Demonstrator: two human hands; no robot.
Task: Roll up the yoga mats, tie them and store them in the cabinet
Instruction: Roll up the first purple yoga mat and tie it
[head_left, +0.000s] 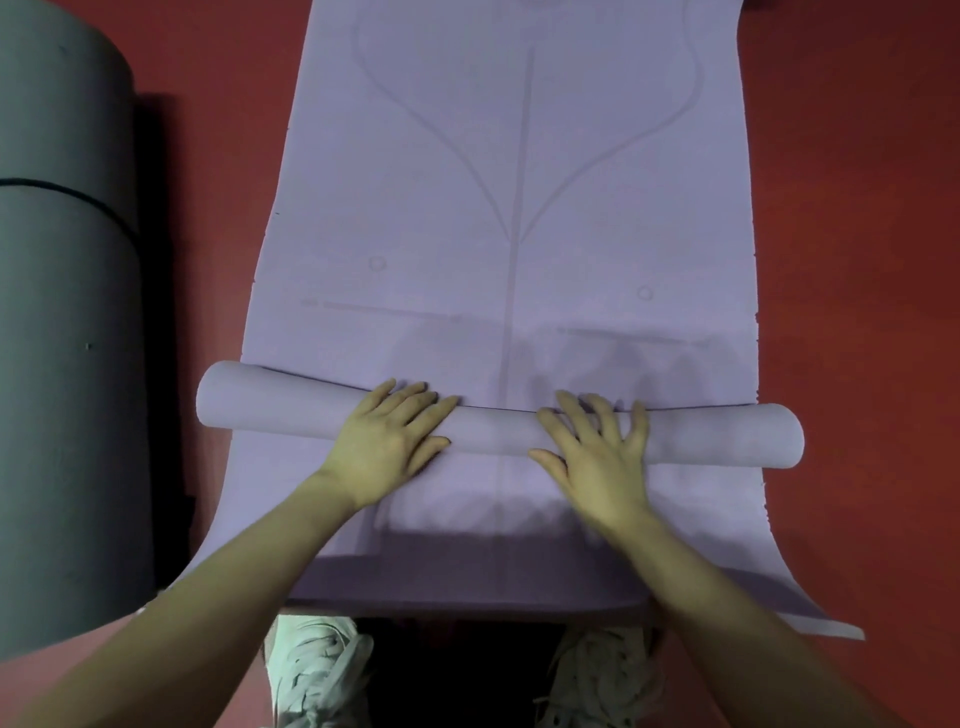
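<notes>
A lilac foam yoga mat, matte and printed with faint alignment lines, lies flat on the red floor with a slim tube-shaped roll lying across it near its close end. The left hand and right hand press on the roll, fingers straight and spread. A thick grey rolled mat, bound by a thin dark cord, lies to the left.

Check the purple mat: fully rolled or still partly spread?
Partly spread. The purple mat has one short roll under both hands; the rest lies flat.

Red floor under lilac mat and grey roll.
</notes>
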